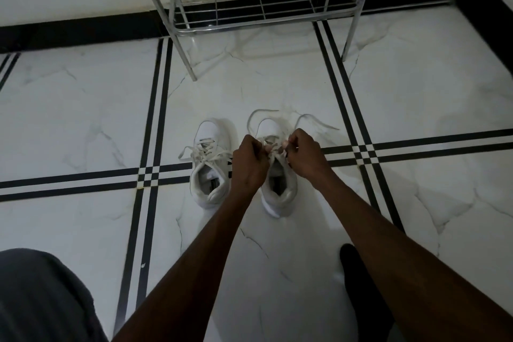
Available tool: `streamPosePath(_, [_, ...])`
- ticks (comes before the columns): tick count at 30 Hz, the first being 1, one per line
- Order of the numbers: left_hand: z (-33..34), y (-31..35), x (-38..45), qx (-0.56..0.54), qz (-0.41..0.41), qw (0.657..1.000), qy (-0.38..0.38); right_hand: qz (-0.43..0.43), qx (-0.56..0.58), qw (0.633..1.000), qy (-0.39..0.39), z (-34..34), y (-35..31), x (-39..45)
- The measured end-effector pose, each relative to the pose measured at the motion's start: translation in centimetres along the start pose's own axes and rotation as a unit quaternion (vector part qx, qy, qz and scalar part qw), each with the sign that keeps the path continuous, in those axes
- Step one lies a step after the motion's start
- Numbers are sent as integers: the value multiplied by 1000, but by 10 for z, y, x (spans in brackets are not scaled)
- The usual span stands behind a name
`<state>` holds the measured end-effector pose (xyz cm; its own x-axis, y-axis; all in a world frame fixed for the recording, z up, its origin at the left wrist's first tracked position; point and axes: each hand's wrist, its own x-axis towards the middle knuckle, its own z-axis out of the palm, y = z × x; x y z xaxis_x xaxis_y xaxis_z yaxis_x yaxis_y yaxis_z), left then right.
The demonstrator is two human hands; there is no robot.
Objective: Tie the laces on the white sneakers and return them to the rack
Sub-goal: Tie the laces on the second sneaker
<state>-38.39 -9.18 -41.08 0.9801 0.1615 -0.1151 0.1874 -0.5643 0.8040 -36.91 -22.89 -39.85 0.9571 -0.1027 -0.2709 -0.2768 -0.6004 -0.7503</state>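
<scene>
Two white sneakers stand side by side on the tiled floor, toes pointing away from me. The left sneaker (pixel 208 172) has its laces lying loose over the tongue and off to its left side. Over the right sneaker (pixel 277 191) my left hand (pixel 249 164) and my right hand (pixel 304 154) are each closed on a strand of its laces (pixel 262 116), which loop out past the toe. My hands hide the middle of that shoe. The metal shoe rack (pixel 261 0) stands against the wall beyond the shoes, its bottom wire shelf bare.
The floor is white marble tile with black double stripes. A black skirting runs along the wall. My grey-clad knee (pixel 41 300) is at the bottom left and a dark foot (pixel 361 286) shows under my right forearm.
</scene>
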Motion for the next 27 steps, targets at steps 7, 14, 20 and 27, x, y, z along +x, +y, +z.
streamPosePath(7, [-33, 11, 7, -242, -78, 964, -77, 38, 234, 972, -12, -14, -23, 5])
streamPosePath(14, [-68, 32, 30, -166, 111, 976, -89, -83, 31, 964, -251, -31, -50, -1])
streamPosePath(20, [-45, 16, 21, -169, 46, 963, -205, -135, -28, 978, -157, -47, -47, 2])
streamPosePath(27, [-26, 12, 20, -176, 9, 975, -134, -179, -104, 978, 26, -45, -28, 10])
